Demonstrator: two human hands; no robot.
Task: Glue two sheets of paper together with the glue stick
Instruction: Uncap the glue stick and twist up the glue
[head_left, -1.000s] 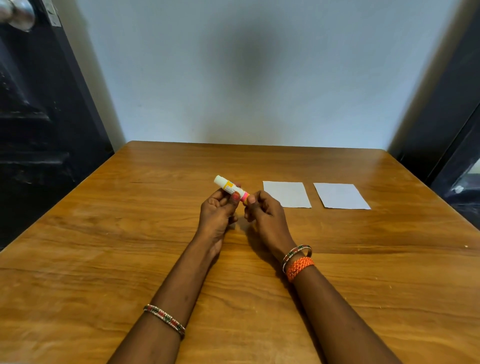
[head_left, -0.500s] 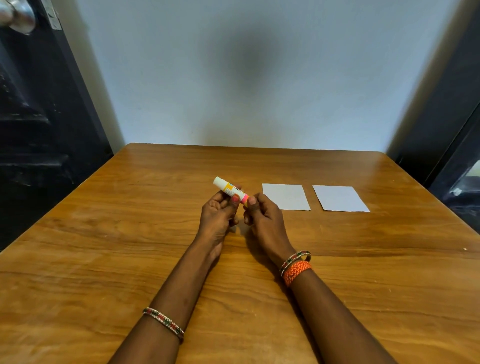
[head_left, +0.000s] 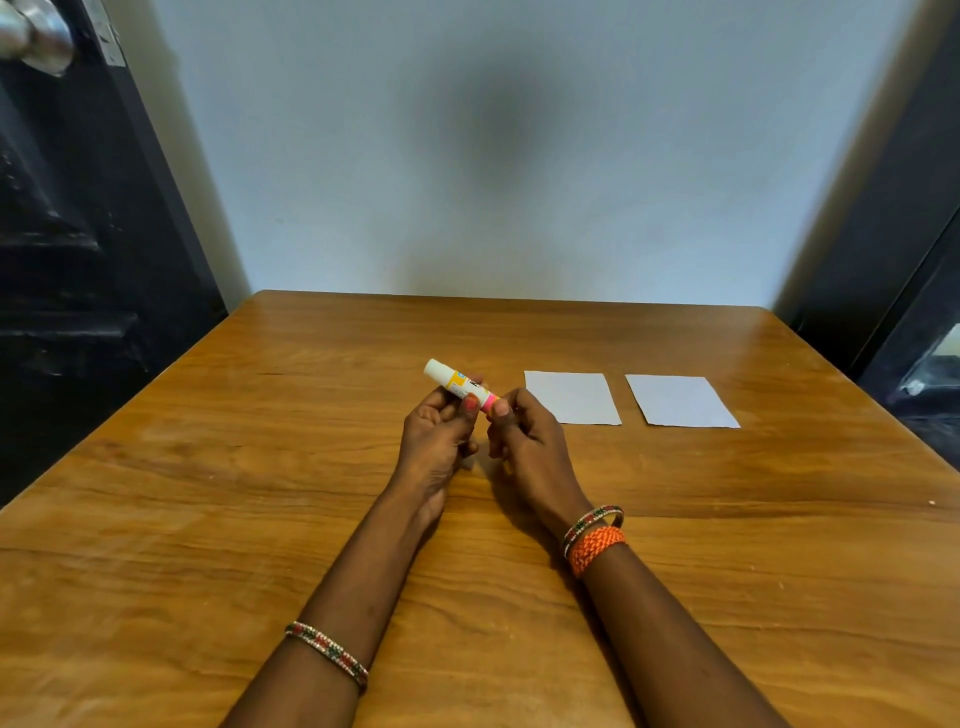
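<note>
the wooden table (head_left: 260, 519) fills most of the view and carries everything, its far edge against a pale wall, with a dark door to the left. two white sheets of paper (head_left: 571, 397) lie flat on it, side by side with a narrow strip of wood between them, just right of the hands, the farther sheet (head_left: 680, 401) well clear; they seem laid out apart so that one can be glued before the other goes on top. both forearms rest on the table, likely to steady the work. the left hand (head_left: 436, 441) is curled around the body of the glue stick (head_left: 460, 391), holding it tilted above the table, white end pointing up and left. the right hand (head_left: 524, 441) pinches the pink end between thumb and fingertips, probably to twist or pull it. the stick is a short white tube with a yellow label and a pink band; whether that pink part is cap or twist base i cannot tell, and no glue shows
</note>
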